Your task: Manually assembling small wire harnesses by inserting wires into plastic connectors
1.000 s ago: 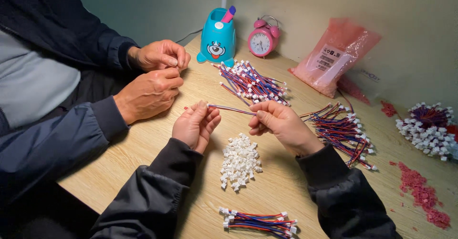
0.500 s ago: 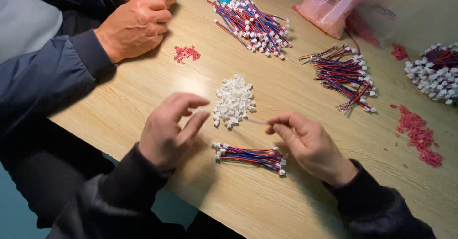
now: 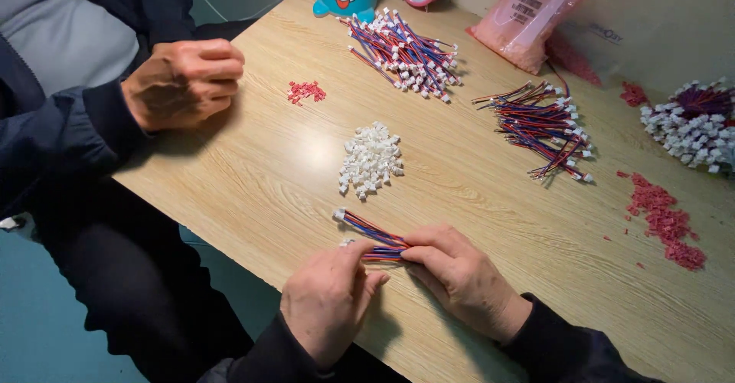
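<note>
On the table [image 3: 490, 199], both hands now grip the wire bundle [image 3: 371, 234].

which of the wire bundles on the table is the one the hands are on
The small bundle of red and blue wires at the near table edge, under the left hand and right hand. The three bigger wire bundles lie farther back, untouched.
</note>
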